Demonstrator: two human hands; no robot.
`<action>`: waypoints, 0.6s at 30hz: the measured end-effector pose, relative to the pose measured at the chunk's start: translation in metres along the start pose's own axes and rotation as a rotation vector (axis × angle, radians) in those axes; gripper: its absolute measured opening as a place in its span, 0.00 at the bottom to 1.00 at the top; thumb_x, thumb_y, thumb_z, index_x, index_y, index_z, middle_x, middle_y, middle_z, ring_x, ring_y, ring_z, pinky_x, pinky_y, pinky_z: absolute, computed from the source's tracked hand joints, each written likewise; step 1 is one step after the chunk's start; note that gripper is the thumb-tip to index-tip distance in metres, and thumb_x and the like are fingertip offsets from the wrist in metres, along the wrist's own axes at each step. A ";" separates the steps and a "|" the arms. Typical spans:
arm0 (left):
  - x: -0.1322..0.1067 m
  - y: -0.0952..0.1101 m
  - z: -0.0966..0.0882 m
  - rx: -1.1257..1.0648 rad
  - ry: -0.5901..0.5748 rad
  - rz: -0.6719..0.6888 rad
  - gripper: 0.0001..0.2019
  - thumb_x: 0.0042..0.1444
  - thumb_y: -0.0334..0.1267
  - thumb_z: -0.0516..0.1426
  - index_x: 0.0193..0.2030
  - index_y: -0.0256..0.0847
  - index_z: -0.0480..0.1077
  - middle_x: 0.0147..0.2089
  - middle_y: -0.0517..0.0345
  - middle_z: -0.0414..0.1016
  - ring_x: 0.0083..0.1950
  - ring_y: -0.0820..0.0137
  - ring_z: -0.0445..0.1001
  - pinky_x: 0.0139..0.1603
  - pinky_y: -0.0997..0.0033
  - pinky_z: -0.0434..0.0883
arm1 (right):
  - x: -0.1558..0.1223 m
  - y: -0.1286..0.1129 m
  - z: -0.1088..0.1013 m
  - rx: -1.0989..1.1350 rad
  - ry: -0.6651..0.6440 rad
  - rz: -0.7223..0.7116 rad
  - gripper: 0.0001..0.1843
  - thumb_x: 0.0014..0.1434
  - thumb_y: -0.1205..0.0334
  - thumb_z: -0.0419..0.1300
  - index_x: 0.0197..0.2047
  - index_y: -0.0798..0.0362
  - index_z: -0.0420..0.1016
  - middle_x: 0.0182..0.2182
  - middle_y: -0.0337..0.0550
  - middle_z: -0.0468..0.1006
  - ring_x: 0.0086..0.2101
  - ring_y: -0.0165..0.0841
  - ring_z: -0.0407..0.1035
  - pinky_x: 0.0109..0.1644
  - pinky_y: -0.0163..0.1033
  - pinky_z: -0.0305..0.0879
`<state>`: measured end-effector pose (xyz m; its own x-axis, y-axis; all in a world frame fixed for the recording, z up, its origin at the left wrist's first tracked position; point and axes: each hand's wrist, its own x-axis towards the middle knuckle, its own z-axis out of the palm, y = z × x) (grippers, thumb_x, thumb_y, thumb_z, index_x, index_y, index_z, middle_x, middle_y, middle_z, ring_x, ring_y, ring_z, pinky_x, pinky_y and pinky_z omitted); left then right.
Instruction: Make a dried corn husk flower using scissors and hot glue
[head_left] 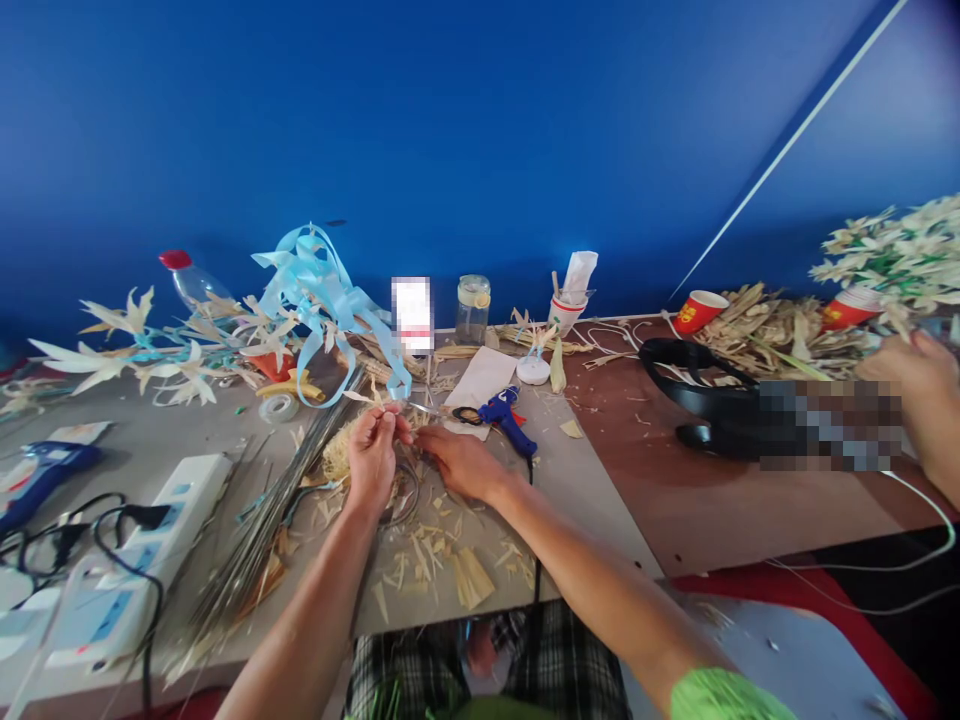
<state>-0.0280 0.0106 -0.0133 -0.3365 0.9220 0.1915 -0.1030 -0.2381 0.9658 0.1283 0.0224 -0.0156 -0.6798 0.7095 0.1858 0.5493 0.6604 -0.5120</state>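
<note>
My left hand (375,443) is closed in a pinch, and a pale piece of dried husk (365,397) shows at its fingertips. My right hand (456,458) meets it from the right with bent, closed fingers; what they hold is too small to make out. Just above the right fingers lies a thin shiny metal piece (424,408). A bundle of thin wires (259,535) lies left of my left hand, beside a pale fibrous clump (339,455). Husk scraps (471,577) are scattered below both hands. To the right, a blue glue gun (510,418) rests near white paper (484,385).
Husk flowers (184,372) and light-blue ribbon (311,290) stand back left. Power strips (169,520) and another blue glue gun (56,475) lie left. A glass jar (473,308) and paper cups (699,312) line the wall. Another person's hand (911,375) is at right, near a black headset (697,395).
</note>
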 end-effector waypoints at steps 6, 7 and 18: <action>0.002 -0.003 -0.002 0.037 0.018 0.013 0.10 0.55 0.43 0.57 0.36 0.38 0.70 0.27 0.61 0.71 0.24 0.76 0.68 0.28 0.75 0.67 | 0.000 -0.006 -0.005 -0.103 -0.034 0.035 0.14 0.60 0.68 0.51 0.45 0.47 0.74 0.46 0.42 0.77 0.44 0.32 0.72 0.44 0.33 0.66; 0.002 -0.004 -0.003 0.046 0.024 0.018 0.10 0.55 0.43 0.57 0.36 0.38 0.70 0.26 0.61 0.71 0.24 0.76 0.68 0.28 0.75 0.67 | -0.001 -0.006 -0.005 -0.109 -0.021 0.041 0.13 0.61 0.67 0.51 0.44 0.48 0.74 0.44 0.43 0.77 0.42 0.32 0.72 0.42 0.33 0.66; 0.004 -0.001 -0.004 0.070 0.110 0.069 0.10 0.55 0.43 0.57 0.35 0.37 0.70 0.25 0.62 0.70 0.23 0.78 0.66 0.27 0.77 0.65 | -0.001 0.000 0.012 0.189 0.316 -0.020 0.10 0.58 0.70 0.53 0.41 0.54 0.73 0.39 0.47 0.76 0.41 0.33 0.70 0.45 0.35 0.66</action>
<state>-0.0333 0.0127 -0.0139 -0.4414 0.8642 0.2413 -0.0114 -0.2743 0.9616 0.1227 0.0184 -0.0260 -0.4898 0.7574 0.4317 0.4183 0.6386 -0.6459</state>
